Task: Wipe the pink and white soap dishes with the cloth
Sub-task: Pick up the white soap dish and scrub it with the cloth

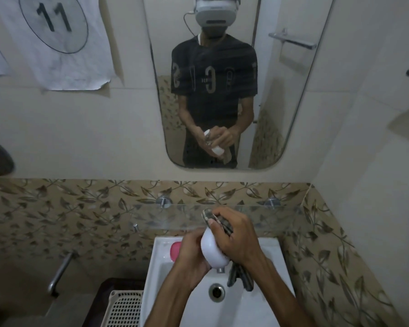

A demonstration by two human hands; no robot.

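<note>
The right hand is curling its grip around a dark striped cloth, pressing a bunched part of it against the white soap dish; one end of the cloth is sticking out past the knuckles on the far side and the other is hanging down below the wrist over the sink. The left hand is gripping the white soap dish from its left side, fingers wrapping around the edge, holding it up on edge above the basin, over the drain. The pink soap dish is lying on the sink's far left ledge, just beside the left hand and partly hidden by it. A glass shelf is running along the leaf-patterned tiles beyond the hands. A mirror above is reflecting the person's hands working together. A white perforated basket is sitting left of the sink.
</note>
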